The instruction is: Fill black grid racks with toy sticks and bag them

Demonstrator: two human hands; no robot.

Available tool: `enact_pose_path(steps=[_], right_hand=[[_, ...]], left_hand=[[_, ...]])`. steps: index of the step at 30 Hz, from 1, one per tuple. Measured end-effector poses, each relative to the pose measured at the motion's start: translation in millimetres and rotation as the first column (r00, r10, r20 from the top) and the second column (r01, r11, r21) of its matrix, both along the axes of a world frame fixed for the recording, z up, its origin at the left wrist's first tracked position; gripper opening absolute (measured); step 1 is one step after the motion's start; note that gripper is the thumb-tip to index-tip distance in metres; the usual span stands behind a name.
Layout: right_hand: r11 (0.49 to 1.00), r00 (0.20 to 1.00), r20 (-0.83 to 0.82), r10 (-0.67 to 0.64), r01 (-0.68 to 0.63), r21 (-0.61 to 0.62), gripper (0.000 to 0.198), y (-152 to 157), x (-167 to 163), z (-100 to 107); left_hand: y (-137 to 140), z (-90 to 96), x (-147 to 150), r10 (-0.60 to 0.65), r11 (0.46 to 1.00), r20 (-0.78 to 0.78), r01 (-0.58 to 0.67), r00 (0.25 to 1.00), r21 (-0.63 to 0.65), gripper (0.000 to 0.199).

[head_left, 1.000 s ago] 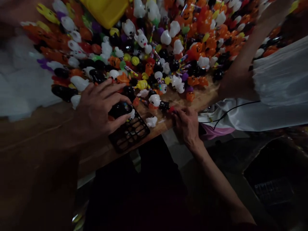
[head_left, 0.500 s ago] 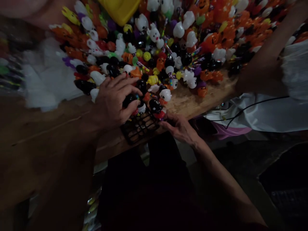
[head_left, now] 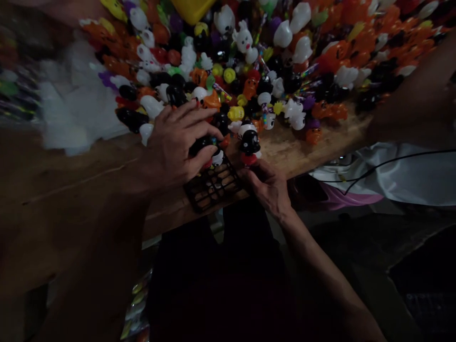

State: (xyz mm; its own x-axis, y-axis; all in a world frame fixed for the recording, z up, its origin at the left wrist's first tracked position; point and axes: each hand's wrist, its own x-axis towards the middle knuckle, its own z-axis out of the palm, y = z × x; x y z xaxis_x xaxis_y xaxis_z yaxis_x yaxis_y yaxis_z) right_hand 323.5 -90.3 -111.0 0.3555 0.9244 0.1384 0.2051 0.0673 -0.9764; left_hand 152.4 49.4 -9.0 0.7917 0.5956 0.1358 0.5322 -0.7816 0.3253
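Note:
My left hand is curled round a glossy black toy figure, its thumb and index finger on either side. A small white figure shows just past the thumb. Under and beside that hand lies a black plastic grid rack with square openings, at the table's front edge. To the right of the rack, my right hand pinches the lower end of a toy figure with a black top and red base. That figure stands upright, above the wood; its bottom end is hidden by my fingers.
A heap of orange, white and black novelty toys covers the back of the wooden table. A yellow container stands among them. White plastic bags lie at left. Another person's arm reaches in at right, above white cloth and a black cable.
My right hand has moved the black-and-red figure off the rack's right corner, slightly up and right. My left hand keeps its hold. The view has shifted a little.

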Motion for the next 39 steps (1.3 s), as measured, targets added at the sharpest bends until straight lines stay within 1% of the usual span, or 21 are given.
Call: enact_pose_path(steps=[5, 10, 15, 19, 24, 27, 30, 33, 36, 39], right_hand=[[1.0, 0.998, 0.056, 0.017, -0.018, 0.01, 0.018, 16.1, -4.5, 0.9], [1.0, 0.998, 0.063, -0.006, 0.007, -0.012, 0.017, 24.0, -2.0, -2.4], [1.0, 0.998, 0.056, -0.02, 0.021, -0.005, 0.018, 22.2, -6.7, -3.0], [1.0, 0.994, 0.105, 0.007, -0.008, 0.008, 0.022, 17.1, -8.7, -0.8], [0.999, 0.984, 0.178, 0.009, -0.001, -0.045, 0.023, 13.8, -6.0, 2.1], [0.999, 0.983, 0.183, 0.01, 0.0, -0.053, 0.022, 15.1, -5.4, 1.0], [1.0, 0.989, 0.145, -0.027, 0.029, -0.007, 0.017, 12.9, -7.0, -2.3], [0.995, 0.988, 0.117, -0.102, 0.1, 0.027, 0.012, 7.3, -9.8, -5.2], [0.99, 0.983, 0.121, -0.137, 0.142, -0.028, 0.016, 4.3, -11.2, -4.3], [0.989, 0.986, 0.136, -0.097, 0.11, -0.097, 0.018, 5.8, -9.8, -0.8]], left_hand=[[2.9, -1.4, -0.1, -0.019, 1.0, -0.007, 0.019, 1.0, 0.019, 0.039], [-0.8, -5.8, 1.0, 0.005, 0.998, 0.042, -0.007, 0.999, 0.06, 0.029], [-0.4, -8.6, 0.3, -0.004, 0.999, 0.065, 0.001, 0.998, 0.052, 0.027], [1.0, -10.0, 0.0, 0.003, 0.999, 0.074, -0.006, 0.997, 0.036, 0.029], [1.6, -9.6, -0.5, -0.004, 1.0, 0.072, 0.003, 0.997, 0.012, 0.033], [0.7, -9.3, -1.2, 0.005, 1.0, 0.069, -0.005, 0.998, 0.006, 0.035], [0.5, -9.8, -1.7, 0.007, 1.0, 0.087, -0.009, 0.996, 0.023, 0.036], [2.5, -9.7, -1.5, -0.006, 1.0, 0.066, 0.005, 0.998, 0.022, 0.035], [4.8, -8.7, -0.6, -0.013, 1.0, 0.05, 0.013, 0.999, 0.013, 0.033], [5.3, -7.7, 0.5, -0.024, 0.999, 0.071, 0.022, 0.997, 0.024, 0.032]])
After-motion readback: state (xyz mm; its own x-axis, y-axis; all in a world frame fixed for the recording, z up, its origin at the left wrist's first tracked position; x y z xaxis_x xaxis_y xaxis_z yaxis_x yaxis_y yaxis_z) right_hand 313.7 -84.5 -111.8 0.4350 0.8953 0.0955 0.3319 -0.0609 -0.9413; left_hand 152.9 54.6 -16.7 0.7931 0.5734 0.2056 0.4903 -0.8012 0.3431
